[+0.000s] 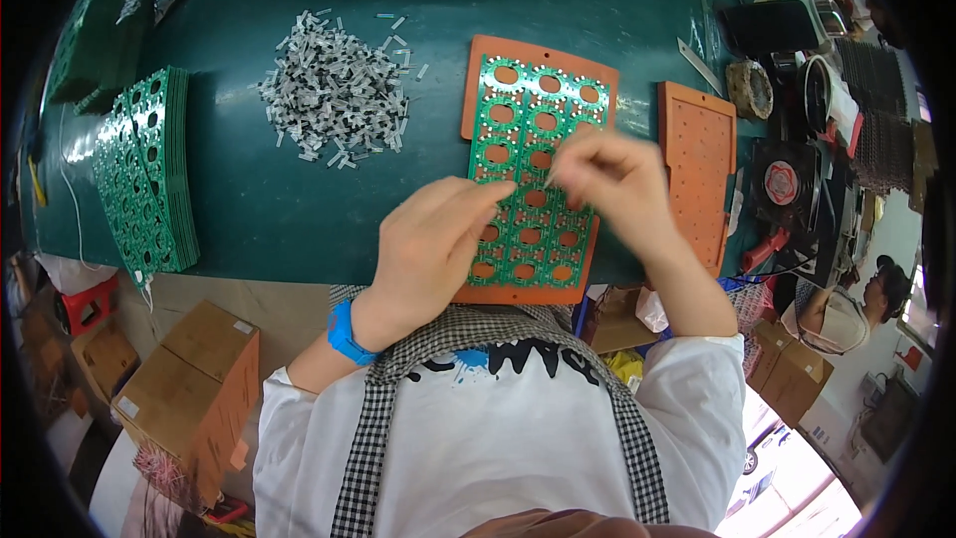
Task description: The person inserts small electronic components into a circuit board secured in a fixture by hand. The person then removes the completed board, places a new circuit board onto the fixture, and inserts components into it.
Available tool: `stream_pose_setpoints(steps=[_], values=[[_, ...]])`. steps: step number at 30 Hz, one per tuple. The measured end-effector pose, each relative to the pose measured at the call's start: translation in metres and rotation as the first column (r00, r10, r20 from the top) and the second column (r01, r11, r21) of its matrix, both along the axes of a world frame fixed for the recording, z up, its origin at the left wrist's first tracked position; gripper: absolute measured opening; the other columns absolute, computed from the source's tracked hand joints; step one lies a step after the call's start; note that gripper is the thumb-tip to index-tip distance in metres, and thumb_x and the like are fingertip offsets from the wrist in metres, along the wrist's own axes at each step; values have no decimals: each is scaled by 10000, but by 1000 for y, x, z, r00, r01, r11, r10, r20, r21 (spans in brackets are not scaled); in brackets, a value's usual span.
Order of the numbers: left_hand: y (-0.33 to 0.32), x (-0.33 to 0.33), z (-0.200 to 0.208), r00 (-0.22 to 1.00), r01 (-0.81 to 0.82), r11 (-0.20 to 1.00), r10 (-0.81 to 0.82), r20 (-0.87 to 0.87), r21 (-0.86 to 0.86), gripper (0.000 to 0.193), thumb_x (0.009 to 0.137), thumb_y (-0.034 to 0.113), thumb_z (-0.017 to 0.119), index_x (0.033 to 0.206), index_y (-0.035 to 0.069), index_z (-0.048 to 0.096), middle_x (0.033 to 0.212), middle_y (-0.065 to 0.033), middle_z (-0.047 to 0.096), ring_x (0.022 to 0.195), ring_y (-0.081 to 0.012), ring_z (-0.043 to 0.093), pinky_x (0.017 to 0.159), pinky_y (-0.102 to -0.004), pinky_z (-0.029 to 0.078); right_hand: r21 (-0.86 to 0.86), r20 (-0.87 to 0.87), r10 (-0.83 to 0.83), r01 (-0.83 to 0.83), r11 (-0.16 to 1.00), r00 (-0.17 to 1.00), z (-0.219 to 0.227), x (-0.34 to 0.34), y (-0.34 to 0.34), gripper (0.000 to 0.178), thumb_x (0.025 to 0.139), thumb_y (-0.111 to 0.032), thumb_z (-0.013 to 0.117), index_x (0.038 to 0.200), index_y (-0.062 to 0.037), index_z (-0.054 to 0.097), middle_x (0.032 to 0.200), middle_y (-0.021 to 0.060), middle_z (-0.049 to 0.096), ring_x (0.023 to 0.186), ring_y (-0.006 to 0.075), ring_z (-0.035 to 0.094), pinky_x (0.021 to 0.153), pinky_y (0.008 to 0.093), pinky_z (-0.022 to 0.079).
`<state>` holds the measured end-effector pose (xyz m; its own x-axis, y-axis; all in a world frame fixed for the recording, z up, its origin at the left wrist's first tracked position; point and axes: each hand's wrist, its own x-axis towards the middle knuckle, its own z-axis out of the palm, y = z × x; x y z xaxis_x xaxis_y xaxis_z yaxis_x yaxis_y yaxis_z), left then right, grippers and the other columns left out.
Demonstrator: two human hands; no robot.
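Observation:
A green circuit-board panel [483, 120] with rows of oval holes lies on an orange-brown fixture plate [498, 44] in front of me. My left hand [426, 244] is over the panel's left edge, its thumb and fingers pinched together. Whatever is between those fingertips is too small to make out. Above the panel's right side, my right hand [617, 179] is closed in a pinch and slightly blurred. A small pale sliver shows at its fingertips, its kind unclear. To the left, a heap of small clear-and-grey parts [334, 90] is spread on the green table [269, 209].
A stack of green panels [159, 169] stands at the left. On the right lie a second orange-brown plate [697, 169], a metal blade [700, 66], a round tin-like block [749, 90] and a red-handled tool [764, 251]. Another person [846, 309] is at the far right. Cardboard boxes [189, 369] stand below the table.

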<state>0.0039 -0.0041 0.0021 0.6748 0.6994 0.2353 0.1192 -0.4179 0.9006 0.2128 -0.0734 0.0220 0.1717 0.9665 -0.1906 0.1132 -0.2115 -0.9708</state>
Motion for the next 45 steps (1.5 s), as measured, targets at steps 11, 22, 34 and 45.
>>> stream_pose_setpoints(steps=[11, 22, 34, 45], values=[[9, -7, -3, 995, -100, 993, 99, -14, -66, 146, 851, -26, 619, 970, 26, 684, 899, -91, 632, 764, -196, 623, 644, -277, 486, 104, 678, 9, -108, 989, 735, -17, 50, 10, 61, 878, -36, 593, 914, 4, 566, 920, 114, 546, 866, 268, 573, 746, 329, 467], [5, -5, -5, 997, -81, 988, 81, -8, -135, 169, 853, -24, 622, 1002, 27, 685, 906, -90, 649, 783, -180, 643, 669, -273, 505, 225, 733, -123, -69, 972, 669, -33, 49, 5, 99, 829, -19, 639, 922, -13, 604, 916, 97, 574, 842, 252, 586, 726, 331, 476], [-9, 3, 0, 992, -13, 814, 82, 94, -580, 352, 861, -41, 621, 1207, 8, 577, 966, -97, 687, 903, -161, 679, 788, -267, 551, 261, 837, -81, -265, 928, 542, -3, -7, -19, 460, 725, -85, 723, 1171, -81, 611, 1042, 81, 597, 936, 269, 575, 800, 378, 439], [37, 6, -7, 776, -228, 793, 498, -386, 565, 361, 751, 193, 745, 1055, 71, 594, 995, -86, 533, 912, -281, 545, 735, -380, 472, 129, 642, -30, -69, 989, 766, -7, 28, -12, 46, 851, -25, 606, 887, -6, 584, 872, 114, 599, 814, 295, 596, 723, 359, 484]])
